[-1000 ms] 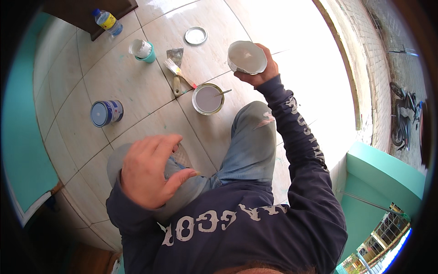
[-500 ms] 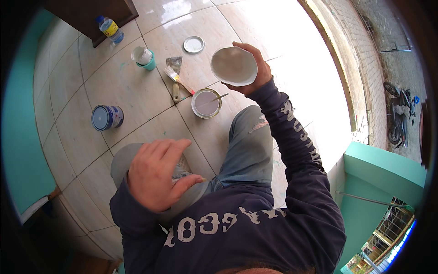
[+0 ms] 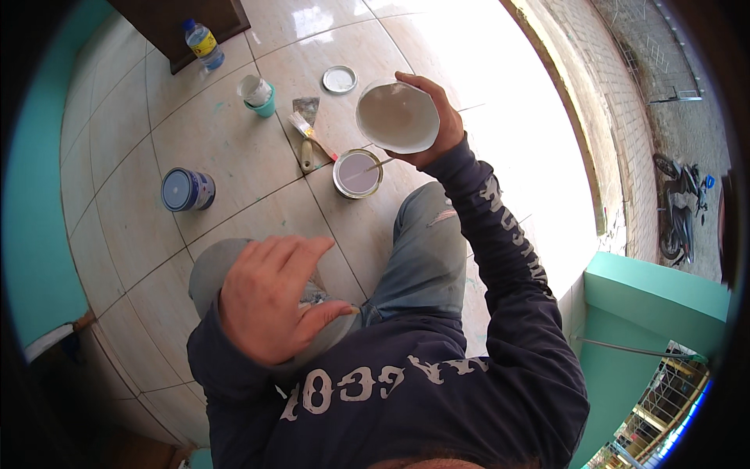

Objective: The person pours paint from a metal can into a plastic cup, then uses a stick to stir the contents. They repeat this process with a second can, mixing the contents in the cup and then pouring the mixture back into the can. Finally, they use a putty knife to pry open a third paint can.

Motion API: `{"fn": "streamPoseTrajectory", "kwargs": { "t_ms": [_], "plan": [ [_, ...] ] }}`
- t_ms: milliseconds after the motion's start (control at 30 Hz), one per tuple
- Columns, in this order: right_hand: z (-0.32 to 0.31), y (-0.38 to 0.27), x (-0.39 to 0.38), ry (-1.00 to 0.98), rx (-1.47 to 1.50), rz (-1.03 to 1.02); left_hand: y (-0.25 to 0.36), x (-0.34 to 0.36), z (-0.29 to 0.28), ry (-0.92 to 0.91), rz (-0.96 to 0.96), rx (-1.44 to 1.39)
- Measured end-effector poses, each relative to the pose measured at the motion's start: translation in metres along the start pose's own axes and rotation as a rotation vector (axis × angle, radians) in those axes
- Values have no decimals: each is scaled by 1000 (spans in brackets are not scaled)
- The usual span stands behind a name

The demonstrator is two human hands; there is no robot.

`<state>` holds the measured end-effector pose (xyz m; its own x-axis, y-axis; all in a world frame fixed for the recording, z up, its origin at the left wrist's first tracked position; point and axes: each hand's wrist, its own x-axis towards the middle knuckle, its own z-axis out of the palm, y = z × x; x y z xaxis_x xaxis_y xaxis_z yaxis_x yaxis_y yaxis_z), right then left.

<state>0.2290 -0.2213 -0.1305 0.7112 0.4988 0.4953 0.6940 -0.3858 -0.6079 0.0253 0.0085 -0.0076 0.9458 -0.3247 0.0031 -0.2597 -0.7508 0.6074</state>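
In the head view the right hand (image 3: pixel 443 129) has its grip pressed around the side of a cup (image 3: pixel 398 117), which it holds up in front of the body, the mouth turned toward the camera so that a pale, greyish coating shows inside. The left hand (image 3: pixel 273 301) hangs over the left leg (image 3: pixel 220 262), back of the hand upward, its grip spread, with a clear gap between thumb and fingers. Below and left of the cup, an open can (image 3: pixel 358 173) of grey paint stands on the tiled floor (image 3: pixel 234 184), a thin stick (image 3: pixel 380 166) leaning out over its right rim. A brush (image 3: pixel 305 130) with pale bristles lies across a scraper (image 3: pixel 307 156), its red handle end right at the can; whether the two touch is too small to tell. Farther off lies a round metal lid (image 3: pixel 340 79), and to the left of it a teal cup (image 3: pixel 264 105) with a white cup (image 3: pixel 254 90) set in it. A blue can (image 3: pixel 187 190) stands well apart on the left, and a bottle (image 3: pixel 205 47) with a yellow label is just beside a dark brown cabinet (image 3: pixel 183 31). The right knee (image 3: pixel 426 211), in torn jeans, is near the open can. At far right a motorcycle (image 3: pixel 681 205) stands outside, beyond a low teal wall (image 3: pixel 664 293)
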Motion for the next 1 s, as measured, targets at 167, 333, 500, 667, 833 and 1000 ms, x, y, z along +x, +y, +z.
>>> {"fn": "streamPoseTrajectory", "kwargs": {
  "t_ms": [167,333,500,667,833,1000],
  "plan": [
    [6,-1,6,15,-1,26,2,-2,0,0,-4,0],
    [27,-19,5,-21,57,-1,3,-7,0,29,-1,4],
    [36,-5,-3,-72,185,138,4,-10,-1,23,-12,2],
    [40,-16,-7,-160,189,112,-2,-13,0,33,-12,3],
    [47,-13,-5,-111,149,162,0,-14,0,39,-4,-6],
    [45,2,-11,-159,158,82,-2,-16,1,69,-17,-15]
  ]
}}
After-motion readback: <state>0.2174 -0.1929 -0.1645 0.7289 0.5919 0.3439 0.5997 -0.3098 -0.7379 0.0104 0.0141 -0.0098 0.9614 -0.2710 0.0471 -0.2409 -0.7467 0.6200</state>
